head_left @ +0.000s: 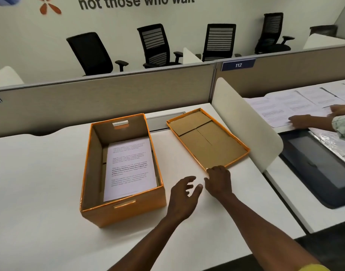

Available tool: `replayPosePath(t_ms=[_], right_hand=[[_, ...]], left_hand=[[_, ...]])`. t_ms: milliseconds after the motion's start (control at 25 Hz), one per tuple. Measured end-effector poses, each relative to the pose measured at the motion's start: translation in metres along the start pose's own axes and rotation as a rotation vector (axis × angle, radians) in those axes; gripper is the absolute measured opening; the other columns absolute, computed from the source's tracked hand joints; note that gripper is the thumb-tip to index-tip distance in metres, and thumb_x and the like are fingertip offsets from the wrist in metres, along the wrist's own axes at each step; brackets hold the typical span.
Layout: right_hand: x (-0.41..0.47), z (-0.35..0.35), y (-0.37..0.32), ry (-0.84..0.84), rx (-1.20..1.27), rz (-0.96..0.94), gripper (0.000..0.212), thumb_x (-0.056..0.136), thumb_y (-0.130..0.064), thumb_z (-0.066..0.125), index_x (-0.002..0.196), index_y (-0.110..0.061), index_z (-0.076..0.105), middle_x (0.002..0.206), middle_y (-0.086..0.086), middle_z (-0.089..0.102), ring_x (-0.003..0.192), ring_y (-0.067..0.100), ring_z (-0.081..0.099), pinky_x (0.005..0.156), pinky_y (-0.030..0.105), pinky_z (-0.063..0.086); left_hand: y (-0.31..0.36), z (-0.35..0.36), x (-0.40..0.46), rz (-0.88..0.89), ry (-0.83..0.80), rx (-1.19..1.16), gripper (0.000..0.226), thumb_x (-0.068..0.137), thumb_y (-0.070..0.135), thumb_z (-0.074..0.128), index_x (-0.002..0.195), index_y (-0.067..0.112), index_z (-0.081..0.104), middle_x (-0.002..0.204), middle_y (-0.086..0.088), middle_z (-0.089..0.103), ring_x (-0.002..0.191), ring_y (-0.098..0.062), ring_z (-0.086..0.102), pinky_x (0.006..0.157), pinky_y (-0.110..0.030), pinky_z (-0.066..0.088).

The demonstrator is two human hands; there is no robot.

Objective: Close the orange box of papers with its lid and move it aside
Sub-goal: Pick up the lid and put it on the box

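Observation:
An open orange box (pixel 93 169) stands on the white desk, with a stack of printed papers (pixel 129 167) lying inside it. Its orange lid (pixel 206 137) lies upside down to the right of the box, brown inside facing up. My right hand (pixel 218 180) rests at the lid's near corner, fingers touching its rim. My left hand (pixel 184 192) hovers just left of it, between box and lid, fingers spread and holding nothing.
A white divider panel (pixel 244 122) stands right of the lid. Beyond it, another person's hands (pixel 302 121) rest on papers on the neighbouring desk, near a dark tablet (pixel 320 167). A grey partition (pixel 109 94) backs the desk; office chairs stand behind.

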State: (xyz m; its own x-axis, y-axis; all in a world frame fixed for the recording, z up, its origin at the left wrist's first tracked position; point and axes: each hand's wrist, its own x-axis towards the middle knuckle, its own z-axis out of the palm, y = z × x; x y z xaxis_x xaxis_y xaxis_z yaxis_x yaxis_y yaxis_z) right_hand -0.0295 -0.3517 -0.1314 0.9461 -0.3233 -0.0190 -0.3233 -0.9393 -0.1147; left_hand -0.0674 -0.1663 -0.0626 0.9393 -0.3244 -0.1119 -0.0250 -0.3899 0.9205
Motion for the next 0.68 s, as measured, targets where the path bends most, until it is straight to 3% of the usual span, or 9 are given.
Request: replayPosePath(t_ms=[120,280,400,480,600,680], right_hand=[[-0.002,0.001,0.002,0.024,0.043,-0.047,0.028,0.089,-0.042,0.064,0.103,-0.02,0.071,0.1,0.0,0.073,0.105,0.024,0.057,0.087,0.037,0.045],[-0.013,0.005,0.009,0.013,0.084,-0.092,0.021,0.088,-0.036,0.065,0.099,-0.02,0.073,0.095,-0.001,0.074,0.103,0.024,0.057,0.087,0.038,0.044],[-0.024,0.005,0.014,0.065,0.161,-0.164,0.016,0.083,-0.032,0.071,0.093,-0.021,0.077,0.085,-0.003,0.075,0.097,0.024,0.06,0.082,0.037,0.046],[-0.031,0.004,0.016,0.1,0.26,-0.21,0.013,0.08,-0.029,0.076,0.089,-0.021,0.078,0.078,-0.003,0.075,0.091,0.024,0.06,0.075,0.036,0.047],[-0.037,-0.004,0.019,0.06,0.407,-0.273,0.014,0.078,-0.031,0.073,0.087,-0.024,0.08,0.075,-0.005,0.074,0.087,0.02,0.06,0.068,0.033,0.049],[-0.032,-0.015,0.025,-0.019,0.547,-0.281,0.018,0.077,-0.035,0.073,0.09,-0.026,0.08,0.081,-0.009,0.075,0.085,0.011,0.063,0.072,0.032,0.052]], left_hand=[[-0.008,0.008,0.014,-0.252,-0.042,-0.117,0.035,0.093,0.047,0.062,0.123,0.03,0.065,0.124,0.011,0.067,0.108,-0.009,0.066,0.086,-0.026,0.054],[-0.023,0.024,0.038,-0.487,0.02,-0.278,0.015,0.094,0.039,0.06,0.102,0.029,0.068,0.109,-0.001,0.072,0.093,-0.016,0.072,0.085,-0.04,0.058],[-0.032,0.037,0.063,-0.616,0.072,-0.406,0.037,0.088,0.041,0.065,0.111,0.011,0.067,0.098,-0.005,0.069,0.077,-0.018,0.069,0.066,-0.032,0.052],[-0.02,0.04,0.074,-0.656,0.059,-0.494,0.025,0.093,0.032,0.065,0.099,0.008,0.065,0.09,-0.01,0.063,0.074,-0.022,0.064,0.065,-0.033,0.048],[0.003,0.041,0.079,-0.687,0.048,-0.523,0.018,0.099,0.014,0.058,0.084,0.006,0.062,0.079,-0.013,0.06,0.072,-0.026,0.06,0.072,-0.039,0.057],[0.01,0.041,0.078,-0.676,0.05,-0.532,0.019,0.1,0.006,0.055,0.082,0.009,0.062,0.079,-0.01,0.061,0.069,-0.023,0.062,0.062,-0.034,0.059]])
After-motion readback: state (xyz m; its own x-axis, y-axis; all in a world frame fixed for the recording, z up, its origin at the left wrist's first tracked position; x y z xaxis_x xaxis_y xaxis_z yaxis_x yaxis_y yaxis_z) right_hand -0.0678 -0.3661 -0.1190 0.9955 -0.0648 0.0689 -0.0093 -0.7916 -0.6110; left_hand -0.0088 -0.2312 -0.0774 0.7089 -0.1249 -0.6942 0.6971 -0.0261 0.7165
